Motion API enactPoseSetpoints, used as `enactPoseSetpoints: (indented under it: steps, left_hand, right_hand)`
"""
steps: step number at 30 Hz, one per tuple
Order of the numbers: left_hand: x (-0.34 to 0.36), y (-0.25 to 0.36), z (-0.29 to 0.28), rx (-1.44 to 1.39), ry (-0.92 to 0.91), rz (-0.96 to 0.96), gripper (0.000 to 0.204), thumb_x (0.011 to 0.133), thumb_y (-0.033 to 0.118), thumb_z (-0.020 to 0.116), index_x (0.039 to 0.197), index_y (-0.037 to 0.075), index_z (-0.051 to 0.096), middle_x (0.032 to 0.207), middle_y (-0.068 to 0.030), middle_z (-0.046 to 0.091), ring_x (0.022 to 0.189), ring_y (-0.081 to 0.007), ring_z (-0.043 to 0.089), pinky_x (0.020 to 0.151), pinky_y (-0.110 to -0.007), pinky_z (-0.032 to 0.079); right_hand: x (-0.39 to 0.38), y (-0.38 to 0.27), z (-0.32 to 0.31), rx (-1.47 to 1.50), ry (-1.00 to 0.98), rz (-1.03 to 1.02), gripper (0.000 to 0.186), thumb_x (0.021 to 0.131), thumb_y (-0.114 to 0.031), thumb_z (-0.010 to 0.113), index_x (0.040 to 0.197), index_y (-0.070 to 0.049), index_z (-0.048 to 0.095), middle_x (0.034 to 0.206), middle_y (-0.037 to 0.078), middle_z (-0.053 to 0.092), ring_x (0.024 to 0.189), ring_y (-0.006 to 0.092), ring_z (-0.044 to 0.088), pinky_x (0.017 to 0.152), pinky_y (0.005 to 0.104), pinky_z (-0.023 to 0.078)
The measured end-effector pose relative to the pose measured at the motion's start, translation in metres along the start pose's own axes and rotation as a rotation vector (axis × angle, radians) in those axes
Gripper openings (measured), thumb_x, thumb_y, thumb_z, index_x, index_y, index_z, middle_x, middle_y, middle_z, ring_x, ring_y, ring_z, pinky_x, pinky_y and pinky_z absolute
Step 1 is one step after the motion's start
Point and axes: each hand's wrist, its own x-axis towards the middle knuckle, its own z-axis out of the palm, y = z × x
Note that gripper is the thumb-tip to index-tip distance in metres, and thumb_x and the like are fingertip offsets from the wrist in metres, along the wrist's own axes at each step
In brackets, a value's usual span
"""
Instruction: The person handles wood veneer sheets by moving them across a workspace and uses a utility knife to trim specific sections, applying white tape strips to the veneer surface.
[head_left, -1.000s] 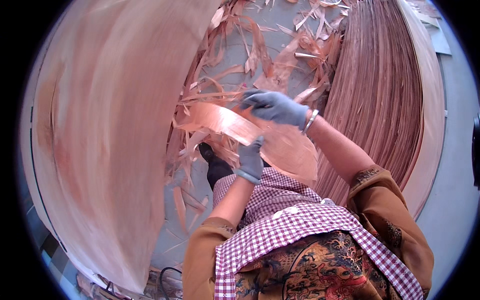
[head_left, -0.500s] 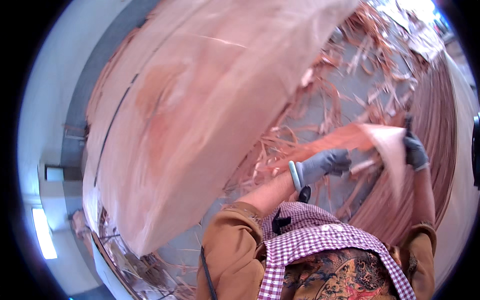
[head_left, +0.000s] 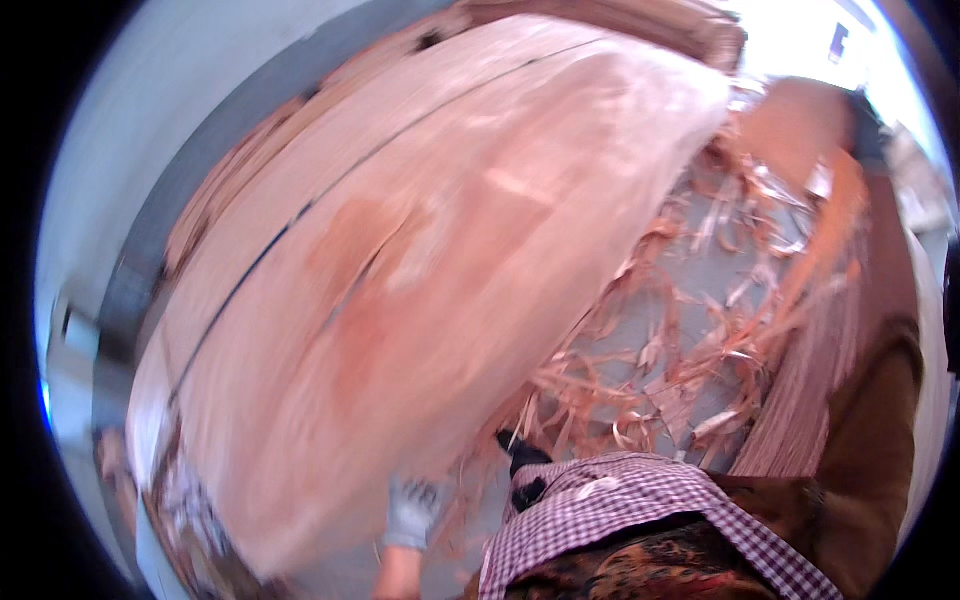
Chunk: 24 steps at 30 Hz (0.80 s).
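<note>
At the upper right, my right hand (head_left: 868, 138), in a dark grey glove, is closed on a thin reddish wood veneer sheet (head_left: 795, 125). The sheet is smeared by motion and seems to trail down as a long strip. My left hand (head_left: 413, 512), in a light grey glove, is low in the view at the near edge of a big stack of veneer sheets (head_left: 440, 290). Its fingers are blurred, and I cannot tell whether it touches the stack. A dark crack and a reddish patch mark the pale top sheet.
Curled veneer scraps (head_left: 640, 400) litter the grey floor between the stack and a second veneer pile (head_left: 800, 400) at my right. A dark line (head_left: 300, 215) runs along the stack's far side. More layered wood (head_left: 610, 20) lies at the back.
My right hand has swung up and away with the veneer sheet. My left hand has moved down and left, from over the scraps to the stack's near edge. The view has shifted.
</note>
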Motion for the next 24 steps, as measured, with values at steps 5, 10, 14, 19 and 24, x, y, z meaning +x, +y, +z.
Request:
enactPoseSetpoints:
  steps: [5,10,14,19,24]
  left_hand:
    - [0.002,-0.014,0.017,1.996,-0.489,0.946,0.043,0.087,0.05,0.048,0.098,0.009,0.055,0.105,-0.0082,0.06,0.094,-0.0275,0.057,0.079,-0.046,0.046]
    - [-0.002,0.03,0.099,2.247,-0.856,0.088,0.047,0.087,0.052,0.047,0.099,0.007,0.056,0.104,-0.0072,0.055,0.096,-0.0241,0.053,0.084,-0.041,0.044]
    - [0.003,-0.015,0.028,1.951,-0.705,1.28,0.037,0.087,0.047,0.055,0.094,0.011,0.052,0.08,-0.0025,0.055,0.073,-0.0166,0.053,0.076,-0.038,0.051]
    - [-0.001,0.014,0.051,2.031,-0.991,1.153,0.03,0.092,0.039,0.051,0.091,0.009,0.054,0.073,-0.002,0.056,0.062,-0.0122,0.052,0.06,-0.028,0.048]
    - [0.012,-0.019,0.029,1.784,-0.885,1.588,0.025,0.09,0.03,0.056,0.077,0.01,0.051,0.064,-0.0021,0.054,0.053,-0.0117,0.051,0.046,-0.024,0.039]
  right_hand:
    - [0.015,-0.048,0.297,-0.009,-0.369,-0.105,0.037,0.081,-0.028,0.064,0.108,-0.005,0.056,0.078,-0.001,0.052,0.072,0.0081,0.051,0.059,0.0245,0.043]
    - [-0.083,0.048,0.533,-0.006,-0.839,-0.024,0.029,0.083,-0.028,0.065,0.097,-0.004,0.055,0.074,0.0,0.052,0.058,0.0079,0.049,0.048,0.0254,0.039]
    - [-0.135,0.127,0.494,-0.25,-1.061,0.344,0.03,0.082,-0.032,0.064,0.091,-0.004,0.057,0.077,0.0,0.054,0.063,0.0086,0.052,0.054,0.0248,0.045]
    - [-0.139,0.211,0.367,-0.376,-0.756,0.453,0.03,0.082,-0.023,0.059,0.095,0.003,0.06,0.078,0.005,0.057,0.065,0.0113,0.056,0.057,0.0258,0.05]
    - [-0.118,0.265,0.307,-0.332,-0.335,0.601,0.035,0.08,-0.033,0.066,0.09,0.0,0.062,0.069,0.005,0.058,0.052,0.0126,0.055,0.044,0.026,0.043]
